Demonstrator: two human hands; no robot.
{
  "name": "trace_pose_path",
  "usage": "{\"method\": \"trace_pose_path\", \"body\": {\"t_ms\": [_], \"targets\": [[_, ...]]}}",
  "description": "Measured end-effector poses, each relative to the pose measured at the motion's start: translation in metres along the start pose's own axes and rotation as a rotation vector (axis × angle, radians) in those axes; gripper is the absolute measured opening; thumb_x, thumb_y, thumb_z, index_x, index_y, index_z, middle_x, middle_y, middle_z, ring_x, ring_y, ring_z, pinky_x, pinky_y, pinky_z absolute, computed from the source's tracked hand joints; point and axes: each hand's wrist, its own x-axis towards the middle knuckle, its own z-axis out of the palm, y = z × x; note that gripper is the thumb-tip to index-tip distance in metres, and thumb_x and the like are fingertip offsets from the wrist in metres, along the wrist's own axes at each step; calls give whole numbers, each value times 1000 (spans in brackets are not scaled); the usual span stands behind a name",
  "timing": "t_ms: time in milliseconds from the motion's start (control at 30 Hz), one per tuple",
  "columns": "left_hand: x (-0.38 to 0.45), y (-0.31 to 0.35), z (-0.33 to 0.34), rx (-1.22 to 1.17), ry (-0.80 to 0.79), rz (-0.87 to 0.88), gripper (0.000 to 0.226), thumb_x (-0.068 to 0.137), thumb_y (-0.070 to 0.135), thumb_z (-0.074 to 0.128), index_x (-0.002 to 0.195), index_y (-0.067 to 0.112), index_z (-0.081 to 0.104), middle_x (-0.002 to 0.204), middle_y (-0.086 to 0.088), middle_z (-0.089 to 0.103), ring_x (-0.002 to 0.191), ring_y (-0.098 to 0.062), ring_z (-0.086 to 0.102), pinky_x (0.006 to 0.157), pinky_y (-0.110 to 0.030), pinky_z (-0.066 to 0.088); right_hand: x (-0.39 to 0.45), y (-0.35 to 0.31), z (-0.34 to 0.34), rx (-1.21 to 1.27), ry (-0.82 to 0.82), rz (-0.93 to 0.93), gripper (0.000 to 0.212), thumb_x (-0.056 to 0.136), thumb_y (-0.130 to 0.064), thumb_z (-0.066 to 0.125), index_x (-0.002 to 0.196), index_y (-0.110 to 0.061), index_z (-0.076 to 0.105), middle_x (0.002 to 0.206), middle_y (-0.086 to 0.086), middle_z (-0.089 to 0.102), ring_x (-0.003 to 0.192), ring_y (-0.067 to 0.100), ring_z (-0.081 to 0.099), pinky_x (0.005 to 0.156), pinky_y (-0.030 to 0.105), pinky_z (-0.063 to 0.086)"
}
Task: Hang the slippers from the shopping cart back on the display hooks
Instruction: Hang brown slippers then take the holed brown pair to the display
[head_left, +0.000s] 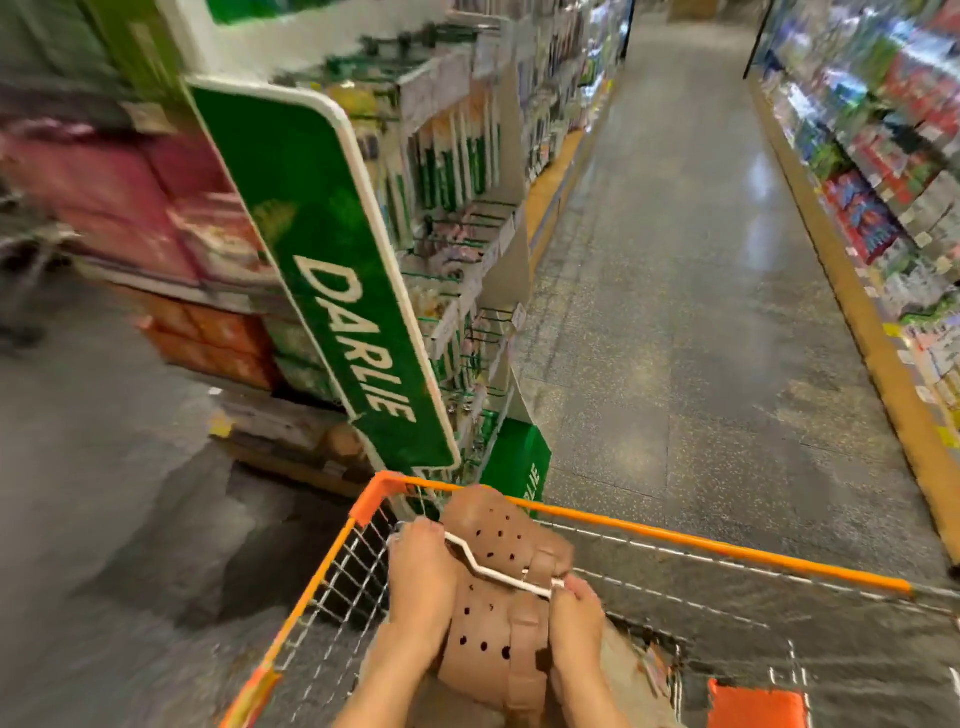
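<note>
Brown perforated slippers (498, 597) on a white hanger (493, 566), held over the orange wire shopping cart (727, 551); left hand (421, 587) and right hand (576, 629) each grasp a hanger end. Shelf goods at left are blurred.

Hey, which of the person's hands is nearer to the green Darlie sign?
Left. The left hand grips the white hanger's end just below the Darlie sign, over the cart's front corner. The right hand grips the hanger's other end, farther right.

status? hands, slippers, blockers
Left hand and right hand grip white hanger. Brown slippers held over orange cart. Slipper hooks not visible.
</note>
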Motion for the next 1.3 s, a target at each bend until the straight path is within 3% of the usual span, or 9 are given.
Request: {"method": "trace_pose_path", "body": {"t_ms": [67, 233, 367, 533, 633, 733, 933, 1067, 1300], "targets": [[-1, -8, -42, -5, 92, -16, 19, 91, 2, 41, 94, 2, 60, 97, -14, 61, 96, -30, 56, 82, -37, 43, -23, -18, 24, 13, -66, -65, 17, 81, -4, 49, 76, -10, 64, 86, 14, 65, 90, 34, 59, 78, 37, 44], [-17, -44, -145, 91, 390, -28, 28, 96, 10, 32, 94, 6, 60, 103, -11, 60, 99, -26, 50, 75, -29, 32, -116, -71, 73, 144, -264, -247, 28, 88, -1, 46, 69, -16, 60, 77, 9, 62, 79, 27, 57, 68, 33, 43], [-54, -69, -234, 109, 597, -32, 30, 95, 7, 34, 87, 3, 63, 97, -13, 63, 94, -29, 53, 79, -29, 29, -201, -89, 102, 187, -437, -314, 20, 93, -5, 44, 80, -6, 59, 74, 5, 55, 68, 17, 48, 59, 27, 36], [-114, -112, -335, 91, 808, -91, 28, 95, 4, 37, 93, -3, 64, 100, -21, 63, 98, -34, 53, 83, -30, 29, -304, -98, 144, 159, -664, -348, 19, 90, -7, 46, 79, -7, 61, 80, 11, 58, 76, 22, 52, 70, 34, 41], [-162, -132, -396, 102, 948, -118, 27, 94, 2, 39, 94, -5, 65, 100, -22, 63, 98, -35, 53, 86, -32, 31, -376, -101, 160, 175, -856, -297, 19, 89, -8, 46, 90, -8, 65, 87, 11, 64, 81, 24, 59, 74, 38, 51], [-212, -143, -453, 188, 1054, -125, 26, 92, 1, 41, 93, -5, 66, 100, -22, 64, 98, -34, 54, 88, -35, 33, -449, -105, 161, 226, -1096, -208, 19, 83, 3, 44, 86, -6, 61, 73, 8, 57, 64, 19, 53, 52, 28, 43], [-301, -164, -548, 374, 1197, -170, 25, 90, -1, 43, 86, -10, 66, 95, -23, 64, 95, -35, 55, 80, -34, 31, -573, -95, 157, 257, -1480, -3, 21, 79, 11, 44, 70, -5, 54, 45, 6, 51, 39, 14, 47, 40, 20, 37], [-352, -177, -587, 542, 1254, -247, 24, 92, 3, 43, 95, -4, 66, 104, -20, 65, 102, -32, 55, 85, -31, 30, -629, -81, 166, 189, -1708, 154, 13, 83, 5, 49, 83, -2, 60, 70, 13, 57, 52, 15, 54, 37, 18, 44], [-430, -190, -631, 756, 1368, -445, 25, 94, 6, 42, 94, 0, 66, 102, -15, 65, 99, -29, 54, 81, -26, 29, -716, -65, 182, -42, -2102, 525, 18, 93, 0, 42, 91, 2, 61, 63, 13, 61, 32, 10, 56, 29, 15, 42]]}}
